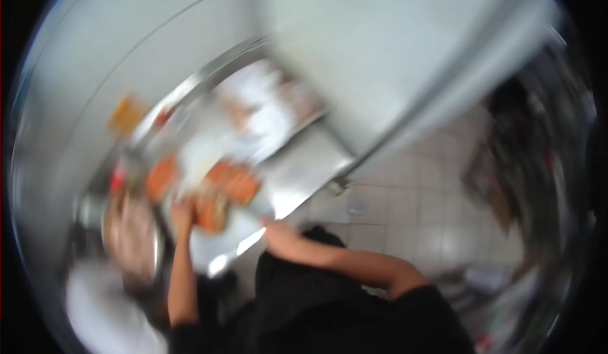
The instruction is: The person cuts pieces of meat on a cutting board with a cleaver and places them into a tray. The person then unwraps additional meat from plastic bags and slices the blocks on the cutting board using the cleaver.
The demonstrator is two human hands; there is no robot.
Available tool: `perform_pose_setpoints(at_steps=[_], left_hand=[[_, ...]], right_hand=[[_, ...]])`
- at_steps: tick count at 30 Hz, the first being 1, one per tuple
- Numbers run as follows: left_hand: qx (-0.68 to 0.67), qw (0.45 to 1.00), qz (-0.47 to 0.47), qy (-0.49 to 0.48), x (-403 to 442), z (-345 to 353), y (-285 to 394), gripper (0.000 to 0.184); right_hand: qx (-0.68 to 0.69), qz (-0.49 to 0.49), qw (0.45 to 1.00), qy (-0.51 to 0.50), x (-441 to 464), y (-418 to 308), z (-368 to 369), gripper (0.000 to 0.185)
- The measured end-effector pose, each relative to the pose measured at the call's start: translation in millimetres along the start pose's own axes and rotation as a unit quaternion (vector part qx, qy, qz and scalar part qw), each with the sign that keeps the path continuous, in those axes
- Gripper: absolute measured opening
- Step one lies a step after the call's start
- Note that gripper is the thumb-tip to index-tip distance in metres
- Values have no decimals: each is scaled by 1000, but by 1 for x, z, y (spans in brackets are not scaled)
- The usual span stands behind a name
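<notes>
The view is smeared by motion. My left hand (183, 212) is at the left edge of a pale board (237, 227), touching or close beside orange pieces (209, 214) on it. More orange pieces (233, 181) lie just beyond, and another orange piece (162, 176) is farther left. My right hand (273, 228) is at the board's right side, near the counter's front edge; its fingers are blurred, and whatever it holds cannot be made out.
On the metal counter (304, 167) lies a white sheet or bag (266, 116) with a tray behind it. A round bowl (156, 249) of pale pieces stands left. Also visible are a yellow object (126, 115), a red item (118, 180) and tiled floor (411, 208).
</notes>
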State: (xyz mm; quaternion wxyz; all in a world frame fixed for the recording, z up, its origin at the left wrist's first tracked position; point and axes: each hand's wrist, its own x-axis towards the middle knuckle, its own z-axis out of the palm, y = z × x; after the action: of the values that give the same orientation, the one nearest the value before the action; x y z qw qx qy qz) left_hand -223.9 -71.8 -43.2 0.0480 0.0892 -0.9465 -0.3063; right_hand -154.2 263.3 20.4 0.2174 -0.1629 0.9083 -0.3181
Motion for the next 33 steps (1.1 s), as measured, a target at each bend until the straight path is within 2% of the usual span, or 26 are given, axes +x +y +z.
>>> perform_pose_setpoints(at_steps=[1, 2, 3, 4, 5, 6, 8, 10, 11, 12, 14, 15, 17, 18, 20, 22, 24, 29, 33], left_hand=[[4, 996, 1, 90, -9, 13, -30, 26], [-77, 971, -176, 144, -36, -17, 62, 33], [28, 972, -112, 205, -44, 2, 9, 37], [-34, 967, -179, 179, -60, -4, 25, 37], [-66, 963, -172, 199, -73, -3, 28, 40], [-95, 952, -219, 193, -85, -2, 30, 41], [-136, 935, -268, 191, -97, -3, 40, 43], [-390, 836, -354, 154, -108, -2, 51, 44], [-399, 828, -360, 161, -112, 2, 48, 44], [-399, 839, -334, 162, -115, 5, 44, 44], [-380, 864, -273, 183, -121, 11, 36, 46], [-392, 856, -285, 182, -123, 12, 34, 46], [-315, 898, -180, 250, -126, 11, 34, 48], [-343, 886, -204, 235, -127, 8, 40, 48], [-366, 879, -200, 231, -128, 10, 44, 47], [-382, 875, -193, 226, -129, 11, 45, 46], [-351, 895, -174, 212, -128, 12, 47, 42], [-338, 905, -170, 195, -124, 6, 49, 41], [-333, 910, -161, 189, -123, 7, 47, 40]], right_hand=[[-18, 11, 999, -30, -8, 6, -11, 26], [-48, 5, 996, -76, -14, 12, -22, 30], [-96, -31, 992, -71, -17, 21, -27, 30], [-97, -49, 993, -55, -18, 28, -27, 30], [-97, -57, 993, -29, -17, 32, -26, 30], [-104, -77, 990, -52, -15, 32, -27, 30], [-138, -75, 987, -19, -6, 28, -29, 27], [-159, -80, 984, -21, 1, 15, -37, 24], [-168, -82, 982, -12, 5, 5, -42, 22], [-180, -89, 979, -17, 5, -5, -44, 22], [-182, -72, 980, 40, 0, -25, -46, 19], [-196, -71, 978, 29, -2, -41, -49, 19], [-175, -109, 978, 37, -1, -72, -45, 19], [-189, -105, 976, 31, 4, -78, -36, 19], [-180, -169, 968, 43, 15, -84, -17, 17], [-194, -153, 968, 38, 26, -84, -1, 19], [-205, -136, 969, 33, 27, -86, 5, 21], [-202, -124, 971, 9, 27, -96, 10, 13], [-199, -106, 974, -2, 28, -95, 12, 17]])
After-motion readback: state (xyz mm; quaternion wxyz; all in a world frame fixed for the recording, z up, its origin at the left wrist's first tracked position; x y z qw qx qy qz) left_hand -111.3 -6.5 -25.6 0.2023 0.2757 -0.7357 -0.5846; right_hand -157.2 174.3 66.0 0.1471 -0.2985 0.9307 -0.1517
